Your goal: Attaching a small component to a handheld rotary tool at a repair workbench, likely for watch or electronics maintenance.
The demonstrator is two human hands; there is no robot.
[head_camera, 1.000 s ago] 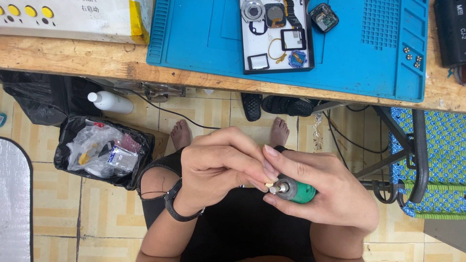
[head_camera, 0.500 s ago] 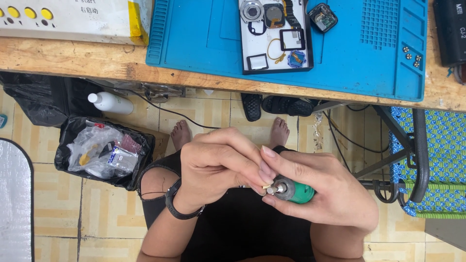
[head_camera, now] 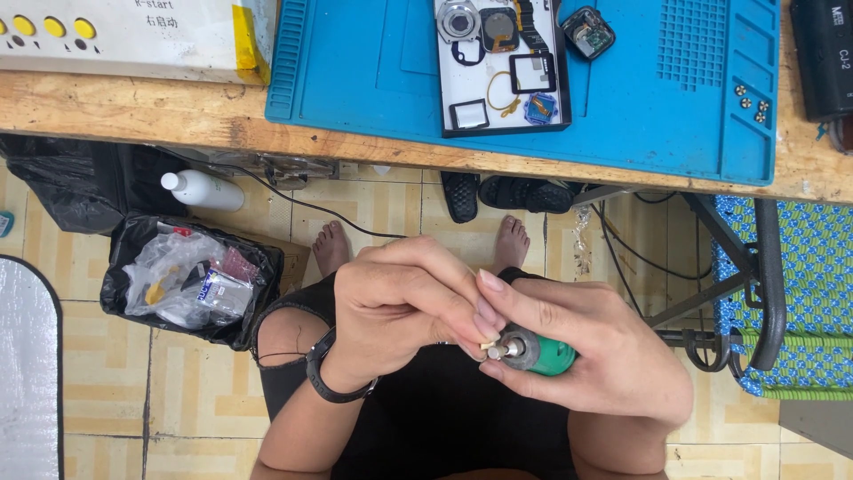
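The right hand (head_camera: pixel 604 356) grips a green rotary tool (head_camera: pixel 538 352) while the left hand (head_camera: pixel 400 307) pinches its tip.

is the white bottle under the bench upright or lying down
Lying down: the white bottle rests on its side on the floor tiles, its cap pointing left, beside the black bin bag.

The scene is evenly and brightly lit by soft, diffuse light, with no single source visible. Shadows are weak: a dim band lies under the bench edge (head_camera: pixel 533 164), well above the fingers (head_camera: pixel 462 307), and the black bag (head_camera: pixel 133 302) off to their left keeps its detail. The lap below the fingers is the darkest patch, nearly flat black. A mild sheen sits on the green tool (head_camera: pixel 542 353) just right of the fingertips and on the blue mat (head_camera: pixel 373 71) far above them. Focus is sharp across hands, floor tiles and bench alike, with no motion blur. The bench edge bows slightly, a wide-lens bend strongest toward the corners.
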